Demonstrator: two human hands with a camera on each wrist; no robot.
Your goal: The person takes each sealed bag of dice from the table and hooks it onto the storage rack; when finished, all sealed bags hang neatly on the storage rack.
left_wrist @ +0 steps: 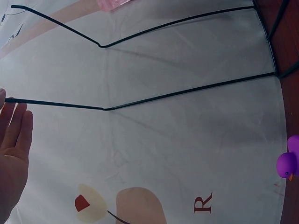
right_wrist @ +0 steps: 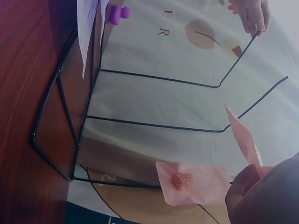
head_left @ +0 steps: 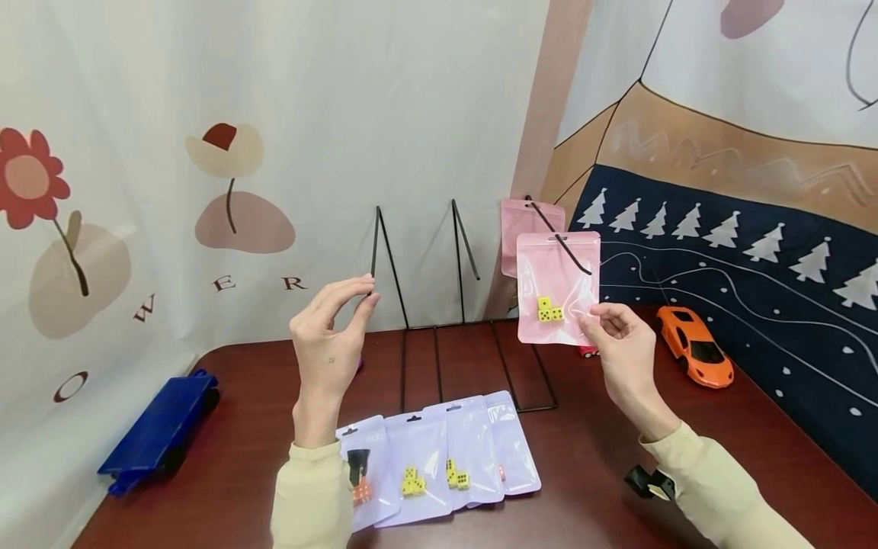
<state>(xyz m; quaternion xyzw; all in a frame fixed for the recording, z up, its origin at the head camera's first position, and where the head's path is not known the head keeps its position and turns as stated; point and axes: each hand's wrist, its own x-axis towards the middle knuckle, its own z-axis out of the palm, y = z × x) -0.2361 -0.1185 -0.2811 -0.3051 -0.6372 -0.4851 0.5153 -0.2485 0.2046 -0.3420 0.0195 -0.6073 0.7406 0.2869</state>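
Note:
A black wire display rack [head_left: 462,267] with three prongs stands on the table. My left hand [head_left: 328,343] pinches the tip of its left prong between thumb and fingers. At the right prong, my right hand [head_left: 626,354] pinches the lower right corner of a pink zip pouch [head_left: 535,271] with yellow dice [head_left: 546,311] inside. That prong seems to pass through the pouch's hang hole, its bent tip showing in front. Farther back on the same prong hangs another pink pouch [head_left: 509,229]; the right wrist view shows orange-red dice [right_wrist: 182,181] in it. The middle prong is bare.
Several lilac pouches [head_left: 418,427] with dice lie overlapping in front of the rack. A blue toy trailer [head_left: 161,427] is at the left, an orange toy car [head_left: 696,347] at the right. A purple toy duck [left_wrist: 287,164] sits near the rack. Printed curtains [head_left: 411,99] stand behind.

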